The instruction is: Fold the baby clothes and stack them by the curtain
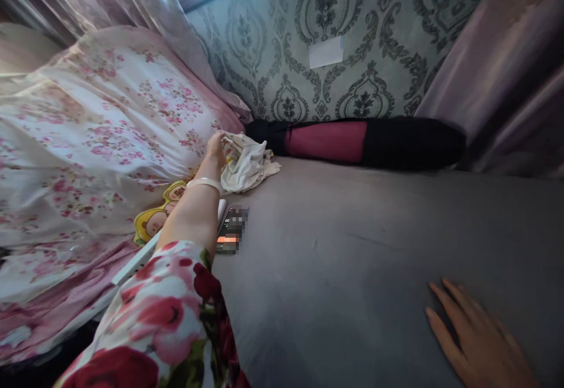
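Note:
My left hand reaches far forward, its fingers closed on the edge of a crumpled white cloth with a small print. The cloth lies bunched on the grey sheet, close to a long black and dark-red bundle. At the lower right, my right hand is held over or on the grey sheet, fingers apart and nothing in it. Beside my left forearm lies a phone with a lit screen.
A yellow cartoon-print item and a white flat object lie partly behind my left arm. Floral bedding is heaped at the left. Patterned wallpaper with a white paper stands behind; a pink curtain hangs at the right.

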Available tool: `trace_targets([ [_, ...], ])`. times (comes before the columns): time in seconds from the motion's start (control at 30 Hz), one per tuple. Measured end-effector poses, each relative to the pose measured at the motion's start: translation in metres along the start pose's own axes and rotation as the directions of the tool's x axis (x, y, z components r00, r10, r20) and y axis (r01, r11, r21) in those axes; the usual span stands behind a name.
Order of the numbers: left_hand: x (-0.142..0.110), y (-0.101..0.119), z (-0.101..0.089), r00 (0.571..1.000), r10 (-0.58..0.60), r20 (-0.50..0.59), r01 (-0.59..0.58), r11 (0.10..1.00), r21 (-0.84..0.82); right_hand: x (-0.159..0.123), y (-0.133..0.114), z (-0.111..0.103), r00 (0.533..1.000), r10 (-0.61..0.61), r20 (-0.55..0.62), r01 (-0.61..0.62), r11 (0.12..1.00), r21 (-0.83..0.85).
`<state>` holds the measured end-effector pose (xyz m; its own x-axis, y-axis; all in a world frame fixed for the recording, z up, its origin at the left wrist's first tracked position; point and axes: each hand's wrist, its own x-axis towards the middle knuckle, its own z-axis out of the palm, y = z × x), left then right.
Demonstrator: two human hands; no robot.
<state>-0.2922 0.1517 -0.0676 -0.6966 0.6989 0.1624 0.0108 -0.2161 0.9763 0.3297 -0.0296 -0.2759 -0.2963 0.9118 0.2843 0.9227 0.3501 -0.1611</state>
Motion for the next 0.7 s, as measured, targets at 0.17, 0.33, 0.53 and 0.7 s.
trace_targets([
  [0.17, -0.007, 0.034, 0.019, 0.996, 0.088, 0.016, -0.085, 0.987, -0.134, 0.002, -0.002, -0.003, 1.000, -0.015, -0.009, 0.015, 1.000, 0.008],
  [0.33, -0.030, 0.065, 0.031, 0.972, 0.152, 0.177, -0.134, 0.985, -0.110, 0.003, -0.003, -0.003, 0.999, -0.024, -0.034, 0.024, 1.000, -0.008],
  [0.53, -0.068, 0.098, 0.041, 0.922, 0.219, 0.320, -0.158, 0.966, -0.205, 0.004, -0.007, -0.007, 0.999, -0.031, -0.026, 0.030, 0.998, -0.053],
  [0.7, -0.104, 0.116, 0.056, 0.874, 0.232, 0.427, -0.077, 0.934, -0.349, 0.006, -0.010, -0.010, 0.999, -0.032, -0.017, 0.030, 0.997, -0.072],
])
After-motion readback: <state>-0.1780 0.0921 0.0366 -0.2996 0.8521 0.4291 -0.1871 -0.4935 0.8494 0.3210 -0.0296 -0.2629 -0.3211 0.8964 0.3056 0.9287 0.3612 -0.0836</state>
